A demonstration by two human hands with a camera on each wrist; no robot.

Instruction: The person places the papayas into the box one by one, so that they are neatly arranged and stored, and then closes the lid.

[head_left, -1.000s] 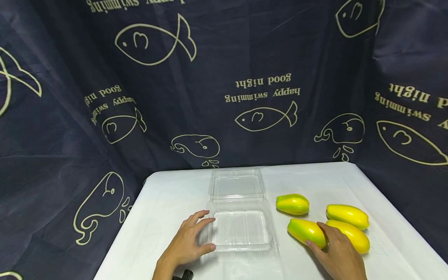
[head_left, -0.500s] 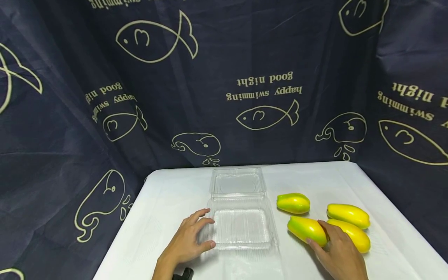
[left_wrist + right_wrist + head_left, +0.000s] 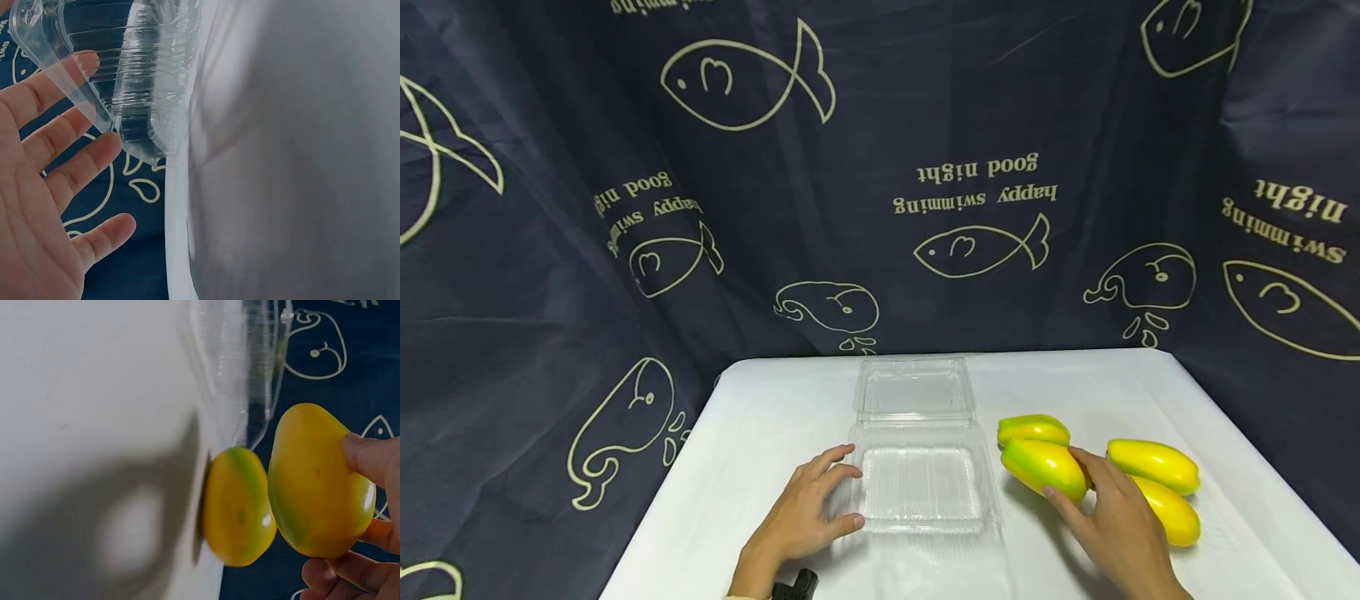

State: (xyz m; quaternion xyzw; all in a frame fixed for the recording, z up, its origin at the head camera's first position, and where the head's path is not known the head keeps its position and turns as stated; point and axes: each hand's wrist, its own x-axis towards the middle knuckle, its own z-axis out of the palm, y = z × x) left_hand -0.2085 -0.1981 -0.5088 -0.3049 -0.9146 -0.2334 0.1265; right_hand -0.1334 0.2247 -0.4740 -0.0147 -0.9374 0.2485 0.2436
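My right hand (image 3: 1116,521) grips a yellow papaya with a green end (image 3: 1043,468), thumb on one side and fingers on the other. In the right wrist view the held papaya (image 3: 319,481) is clear of the white table, and a second papaya (image 3: 239,509) rests on the cloth beyond it. My left hand (image 3: 808,508), fingers spread and slightly bent, is at the left side of a clear plastic clamshell box (image 3: 921,487). Its fingertips (image 3: 87,62) overlap the box's wall in the left wrist view. The box lies open, with its lid (image 3: 913,392) folded back.
Behind the held papaya lies another green-and-yellow papaya (image 3: 1033,428). Two yellower papayas, a far one (image 3: 1153,465) and a near one (image 3: 1172,515), lie right of my right hand. A dark printed curtain (image 3: 880,167) surrounds the white-covered table (image 3: 760,417).
My right hand has lifted the papaya off the table and moved it slightly left and away from me. The left hand stays by the box. The head view has shifted a little.
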